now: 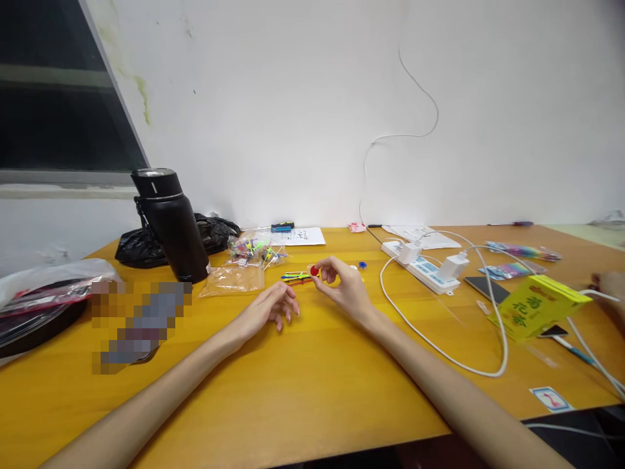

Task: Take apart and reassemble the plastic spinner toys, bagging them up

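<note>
My right hand [344, 290] pinches a small round red piece [314, 270] between thumb and fingertips, a little above the table. My left hand [271, 305] is just to the left of it, palm down, with loosely bent fingers apart and nothing visible in them. Thin green, yellow and red plastic sticks [295, 279] lie just beyond the two hands. A small blue round piece [362, 265] rests on the table past my right hand. Behind my left hand are a clear plastic bag [234, 280] and a pile of bagged colourful small parts [256, 249].
A black bottle [173, 225] stands at the left, beside a pixelated phone-like object [146, 326]. To the right, a white power strip [424, 272] trails cables around a yellow-green box [537, 306]. Another person's hand [612, 290] shows at the right edge. A screwdriver [282, 227] lies at the back.
</note>
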Tool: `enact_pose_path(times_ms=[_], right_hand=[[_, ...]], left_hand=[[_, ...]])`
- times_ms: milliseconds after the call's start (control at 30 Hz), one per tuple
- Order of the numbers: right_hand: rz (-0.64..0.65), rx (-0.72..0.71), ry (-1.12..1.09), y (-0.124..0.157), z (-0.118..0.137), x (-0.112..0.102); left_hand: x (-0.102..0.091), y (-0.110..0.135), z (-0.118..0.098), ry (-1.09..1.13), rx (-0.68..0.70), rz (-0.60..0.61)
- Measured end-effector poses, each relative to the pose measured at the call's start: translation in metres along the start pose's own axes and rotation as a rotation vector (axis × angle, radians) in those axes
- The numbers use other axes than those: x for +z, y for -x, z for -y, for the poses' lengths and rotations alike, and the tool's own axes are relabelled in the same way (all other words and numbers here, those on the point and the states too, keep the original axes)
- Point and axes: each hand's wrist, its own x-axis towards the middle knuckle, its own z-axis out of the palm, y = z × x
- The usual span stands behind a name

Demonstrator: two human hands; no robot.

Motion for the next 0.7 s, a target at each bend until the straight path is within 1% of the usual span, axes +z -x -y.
enact_pose_path(times_ms=[200, 300, 400, 467, 567, 633, 700], right_hand=[[0.007, 0.011, 0.045, -0.001, -0.009, 0.0], [-0.009, 0.076, 0.133, -0.003, -0.016, -0.007], [-0.012, 0.198, 0.303, -0.007, -0.024, -0.024], [0.02, 0.306, 0.468, -0.009, -0.03, -0.039], [0.097, 0.482, 0.7, -0.012, -0.042, -0.065], [0.163, 0.576, 0.782, -0.012, -0.051, -0.079], [0.228, 0.649, 0.816, -0.011, -0.06, -0.088]], left_hand=[[-0.001, -0.001, 0.001, -0.01, -0.002, 0.004], [0.001, 0.0, -0.001, -0.018, -0.01, 0.004], [0.001, 0.001, -0.003, -0.014, -0.003, 0.001], [0.001, 0.001, -0.003, -0.011, 0.005, 0.008], [0.0, 0.001, -0.001, -0.013, 0.016, 0.019], [0.0, 0.0, -0.001, -0.012, 0.021, 0.024], [0.001, 0.001, -0.002, -0.013, 0.018, 0.026]])
